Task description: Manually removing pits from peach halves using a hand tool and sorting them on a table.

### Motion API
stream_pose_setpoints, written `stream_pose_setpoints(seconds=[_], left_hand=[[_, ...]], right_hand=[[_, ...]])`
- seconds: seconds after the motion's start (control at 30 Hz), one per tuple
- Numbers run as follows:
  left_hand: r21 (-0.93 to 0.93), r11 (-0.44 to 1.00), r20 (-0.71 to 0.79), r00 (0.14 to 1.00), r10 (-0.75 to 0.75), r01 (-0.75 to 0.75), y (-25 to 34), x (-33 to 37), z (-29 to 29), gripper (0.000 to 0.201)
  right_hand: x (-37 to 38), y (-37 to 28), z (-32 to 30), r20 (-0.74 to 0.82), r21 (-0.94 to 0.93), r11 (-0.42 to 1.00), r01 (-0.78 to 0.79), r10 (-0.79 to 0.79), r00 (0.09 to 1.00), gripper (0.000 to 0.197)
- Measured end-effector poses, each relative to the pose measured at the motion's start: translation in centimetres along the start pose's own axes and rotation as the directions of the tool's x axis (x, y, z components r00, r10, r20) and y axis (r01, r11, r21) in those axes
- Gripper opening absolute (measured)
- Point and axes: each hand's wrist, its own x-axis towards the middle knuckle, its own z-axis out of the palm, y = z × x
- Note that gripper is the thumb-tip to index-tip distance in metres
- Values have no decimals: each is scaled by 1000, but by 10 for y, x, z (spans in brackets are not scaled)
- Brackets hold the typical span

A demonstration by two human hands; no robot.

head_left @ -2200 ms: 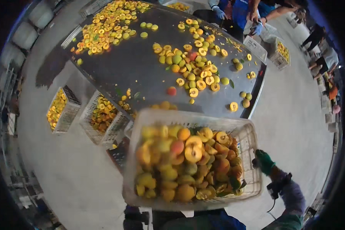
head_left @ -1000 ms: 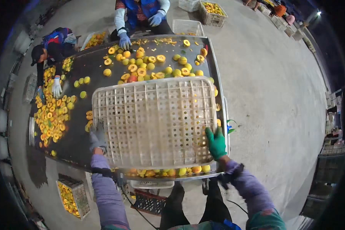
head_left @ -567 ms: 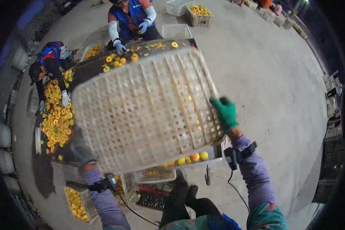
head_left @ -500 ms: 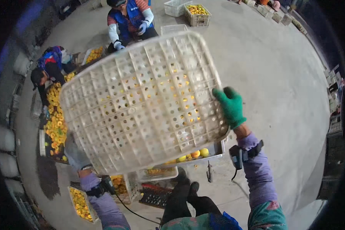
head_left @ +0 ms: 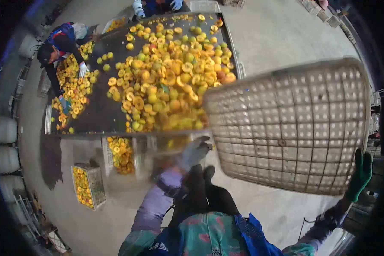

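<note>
A large pale plastic crate (head_left: 288,128), with a grid of ribs and small holes, hangs tilted to the right of the table. My right hand (head_left: 359,176), in a green glove, grips its lower right edge. In a grey glove, my left hand (head_left: 194,152) is off the crate, near the table's front edge, slightly blurred, fingers apart and holding nothing. Halved yellow-orange peaches (head_left: 170,81) lie heaped on the dark table (head_left: 91,113). Some at the front of the heap are smeared by motion.
At the table's left, a person (head_left: 62,42) in gloves reaches into more fruit. Another person's gloved hands (head_left: 175,5) show at the far edge. Crates of fruit (head_left: 88,187) stand on the floor before the table, and white barrels (head_left: 6,158) line the left wall.
The crate has swung from in front of me over to the right, uncovering the heaped peaches on the table. My left hand has let go of it; my right hand still holds it.
</note>
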Motion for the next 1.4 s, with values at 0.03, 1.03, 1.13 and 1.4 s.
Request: stream_pose_setpoints(seconds=[0.03,1.03,1.13,1.4], left_hand=[[260,965,15,999,-51,46,-15,-8,-2,34],[937,121,-303,933,-194,329,-226,24,-347,34],[966,-150,-254,890,-379,211,-237,55,-317,46],[970,-243,-171,673,-720,-14,-363,79,-324,38]], right_hand=[[-22,21,-8,13,150,984,-93,92,996,28],[-671,-9,255,365,-911,383,-150,921,136,47],[-740,-21,213,346,-892,391,-225,913,213,49],[-631,-1,277,221,-889,79,-451,937,-272,33]])
